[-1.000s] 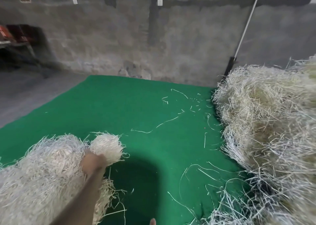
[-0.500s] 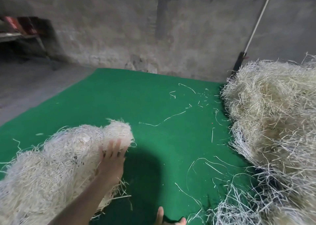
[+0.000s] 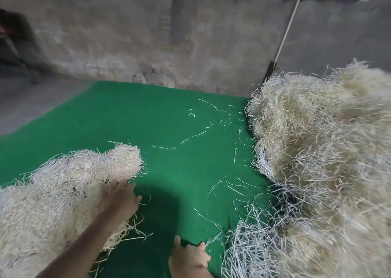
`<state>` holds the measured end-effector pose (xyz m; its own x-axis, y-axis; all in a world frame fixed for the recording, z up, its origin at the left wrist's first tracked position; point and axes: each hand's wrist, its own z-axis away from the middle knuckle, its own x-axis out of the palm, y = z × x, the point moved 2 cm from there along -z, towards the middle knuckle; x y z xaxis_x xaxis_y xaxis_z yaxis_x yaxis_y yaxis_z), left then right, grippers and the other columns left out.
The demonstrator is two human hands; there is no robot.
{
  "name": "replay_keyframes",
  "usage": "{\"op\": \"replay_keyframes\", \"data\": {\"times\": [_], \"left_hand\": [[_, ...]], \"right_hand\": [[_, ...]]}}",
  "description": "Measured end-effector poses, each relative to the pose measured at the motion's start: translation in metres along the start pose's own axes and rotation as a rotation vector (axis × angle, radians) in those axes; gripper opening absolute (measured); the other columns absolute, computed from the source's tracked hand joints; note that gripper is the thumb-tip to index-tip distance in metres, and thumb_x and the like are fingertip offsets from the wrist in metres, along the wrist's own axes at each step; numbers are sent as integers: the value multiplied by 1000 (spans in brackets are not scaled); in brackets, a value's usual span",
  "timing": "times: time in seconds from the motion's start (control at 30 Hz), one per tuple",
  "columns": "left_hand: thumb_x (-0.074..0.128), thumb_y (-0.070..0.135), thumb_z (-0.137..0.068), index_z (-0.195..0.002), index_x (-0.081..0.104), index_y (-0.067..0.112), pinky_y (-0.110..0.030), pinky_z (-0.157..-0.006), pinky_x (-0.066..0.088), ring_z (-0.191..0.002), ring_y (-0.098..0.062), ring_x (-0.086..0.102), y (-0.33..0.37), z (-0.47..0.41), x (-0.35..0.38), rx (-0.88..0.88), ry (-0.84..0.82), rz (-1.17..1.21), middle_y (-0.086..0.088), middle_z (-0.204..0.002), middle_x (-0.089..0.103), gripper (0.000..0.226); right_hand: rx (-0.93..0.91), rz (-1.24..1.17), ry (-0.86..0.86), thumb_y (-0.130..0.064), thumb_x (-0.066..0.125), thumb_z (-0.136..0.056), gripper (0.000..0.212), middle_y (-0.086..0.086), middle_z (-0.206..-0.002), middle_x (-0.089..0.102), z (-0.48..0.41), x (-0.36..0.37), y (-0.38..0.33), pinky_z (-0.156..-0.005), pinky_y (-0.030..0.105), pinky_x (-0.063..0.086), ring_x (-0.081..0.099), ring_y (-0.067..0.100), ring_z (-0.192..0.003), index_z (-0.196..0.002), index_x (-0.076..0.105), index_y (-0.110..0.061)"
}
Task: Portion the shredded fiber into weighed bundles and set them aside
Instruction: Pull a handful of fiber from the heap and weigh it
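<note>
Two hands low in view, both bare. Left hand [image 3: 119,199] flat and open, fingers [image 3: 118,188] straight and slightly spread, pressed against the near right flank of a fiber bundle [image 3: 69,193]; touching it, curled round nothing. Forearm running in from the bottom left, lying across the bundle's lower fringe. Right hand [image 3: 189,256] at the bottom edge, partly cut off, thumb stuck out to the left and one fingertip showing to the right, low over the mat [image 3: 148,119]; cannot tell how far open, or whether anything is held. Apart from the left hand, near the frayed foot of the pile [image 3: 328,161].

Bundle pale, shaggy and lumpy, lying on the green mat at the left, far end rounded and reaching toward the mat's middle, near end running off the left and bottom edges. Pile much larger, heaped high on the mat's right side, with greyer tangled strips at its foot. Between bundle and pile, a dark shadow on the mat just beyond the hands, and loose strands [image 3: 190,135] scattered thinly toward the far right corner. Beyond the mat, grey floor [image 3: 31,100] at the left and a rough grey wall [image 3: 127,34] behind; white cord [image 3: 289,21] slanting down the wall to a dark post [image 3: 268,72] just behind the pile's top.
</note>
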<state>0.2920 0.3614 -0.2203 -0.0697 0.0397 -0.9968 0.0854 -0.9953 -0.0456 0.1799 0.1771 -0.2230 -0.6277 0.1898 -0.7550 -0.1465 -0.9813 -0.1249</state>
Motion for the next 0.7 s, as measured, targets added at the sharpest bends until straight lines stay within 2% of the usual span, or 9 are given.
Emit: {"op": "replay_keyframes", "data": {"times": [0.1,0.2,0.3,0.33,0.4,0.43,0.5,0.57,0.7], "left_hand": [[39,51,-94,-138,42,32,-55,-114,1,-143,-26,14,26,33,-19,23,40,39,7,-150,35,49],[41,50,-93,-129,53,36,-48,-111,-10,-141,-15,20,67,81,-35,115,114,148,16,-144,42,40],[55,34,-92,-115,65,26,-33,-110,16,-122,-8,46,112,135,-48,197,185,560,10,-128,59,27],[59,27,-90,-111,68,20,-25,-102,29,-110,-6,53,125,152,-53,210,174,717,5,-121,64,24],[62,20,-89,-108,69,15,-8,-81,35,-94,-2,56,147,181,-57,215,108,899,2,-111,69,21],[61,19,-90,-108,69,14,-4,-76,33,-91,-1,57,158,193,-56,218,76,921,2,-110,69,21],[60,17,-91,-111,67,12,0,-69,35,-87,-1,58,182,210,-54,216,21,950,-1,-109,69,22],[59,13,-91,-114,64,6,1,-62,37,-83,-2,58,207,222,-53,177,-50,1004,-6,-109,69,25],[58,12,-91,-119,58,4,-3,-63,37,-84,1,55,257,246,-57,136,-170,1112,-3,-112,65,29]], "right_hand": [[-168,77,57,-11,29,-101,32,24,-124,55,25,-12,22,-101,43,40,53,32,-108,-127,46,-4],[-245,19,14,-23,53,-95,46,17,-137,47,46,-18,55,-104,44,39,49,35,-120,-136,41,-8],[-263,-249,-26,-35,66,-86,72,9,-144,43,66,-23,97,-110,42,35,42,31,-131,-146,30,-21],[-259,-284,-20,-33,65,-87,68,11,-137,51,74,-26,114,-106,41,40,50,30,-125,-145,32,-21],[-262,-224,69,-27,62,-88,56,9,-119,61,88,-31,151,-94,36,51,61,26,-109,-138,40,-18],[-244,-126,139,-25,61,-88,52,9,-123,58,95,-33,169,-99,39,47,57,26,-115,-135,43,-18],[-200,139,271,-23,62,-85,55,11,-148,34,105,-36,210,-116,53,16,23,32,-141,-136,41,-22],[-139,302,320,-29,61,-86,71,11,-157,6,114,-35,247,-113,59,-9,-5,33,-144,-146,23,-32],[-92,468,363,-35,60,-88,82,14,-151,-20,130,-18,304,-104,58,-18,-18,35,-139,-149,5,-32]]}}
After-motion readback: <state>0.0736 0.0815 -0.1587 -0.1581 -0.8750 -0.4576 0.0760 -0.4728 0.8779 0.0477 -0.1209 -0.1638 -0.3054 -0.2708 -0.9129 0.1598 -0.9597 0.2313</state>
